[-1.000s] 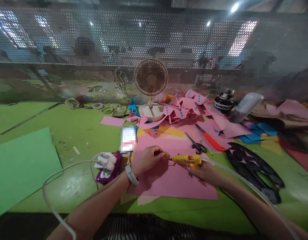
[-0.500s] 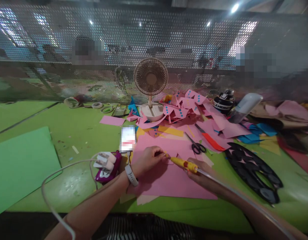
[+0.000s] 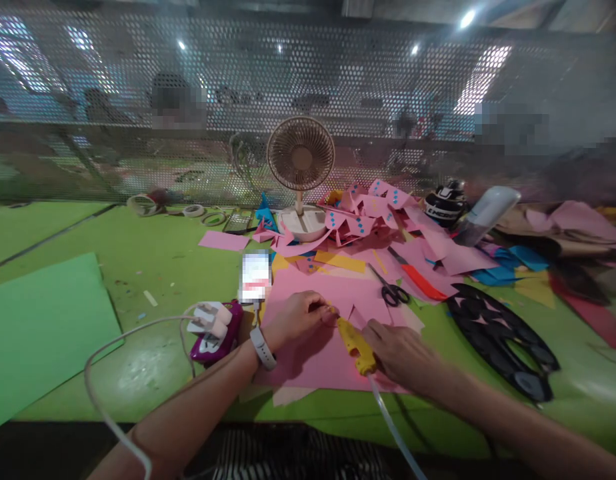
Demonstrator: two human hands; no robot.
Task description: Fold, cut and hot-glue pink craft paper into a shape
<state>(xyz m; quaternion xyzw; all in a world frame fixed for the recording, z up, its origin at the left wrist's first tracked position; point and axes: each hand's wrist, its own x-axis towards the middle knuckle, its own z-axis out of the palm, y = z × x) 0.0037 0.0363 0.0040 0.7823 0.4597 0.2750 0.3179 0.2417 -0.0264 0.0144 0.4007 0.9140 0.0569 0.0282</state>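
Observation:
My right hand (image 3: pixel 401 350) is closed on the yellow glue gun (image 3: pixel 357 350), and a long clear glue stick (image 3: pixel 393 423) trails from its back end. The gun's nozzle points away from me, up and left, close to the fingertips of my left hand (image 3: pixel 305 320). Those fingers are pinched together over a pink paper sheet (image 3: pixel 308 370); what they hold is too small to make out. A white band (image 3: pixel 263 350) circles my left wrist. Beyond the right hand lie black-handled scissors (image 3: pixel 394 293) on the pink paper.
Behind the sheet stand a small fan (image 3: pixel 301 157) and a heap of pink cut paper (image 3: pixel 368 213). A phone (image 3: pixel 255 277) and white plugs on a purple power block (image 3: pixel 215 333) sit left. On the right are a red-handled knife (image 3: pixel 423 283) and a black curved tray (image 3: pixel 505 343).
My right hand has turned the glue gun, its back end swinging down and to the left, and the back of the hand now faces up. My left hand has hardly moved.

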